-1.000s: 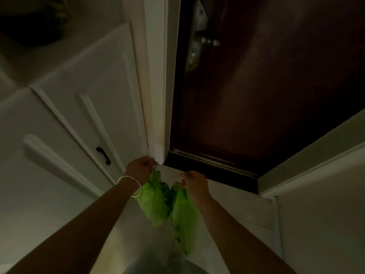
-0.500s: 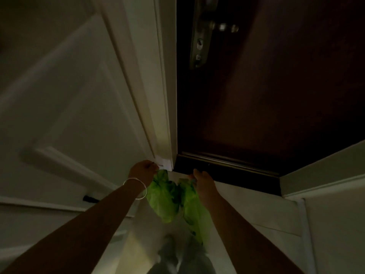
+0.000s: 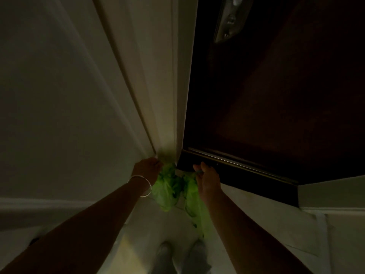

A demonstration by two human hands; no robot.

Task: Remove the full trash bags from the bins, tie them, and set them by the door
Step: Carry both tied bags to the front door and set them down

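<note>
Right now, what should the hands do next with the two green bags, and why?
Probably lower both bags the last bit onto the floor and let go. The left hand and right hand each grip the top of a green trash bag, already low in the corner by the dark door. Whether the bags touch the floor is unclear.

Two trash bags sit side by side low down at the foot of the door frame point(image 3: 169, 95), the left bag point(image 3: 167, 190) just beside the right bag point(image 3: 192, 196). The left hand point(image 3: 147, 169) is over the top of the left bag, the right hand point(image 3: 207, 180) over the right one. The door point(image 3: 276, 95) stands behind and to the right, its lock plate point(image 3: 229, 20) high up. The floor point(image 3: 154, 224) lies below, the person's feet point(image 3: 181, 256) nearest the camera
</note>
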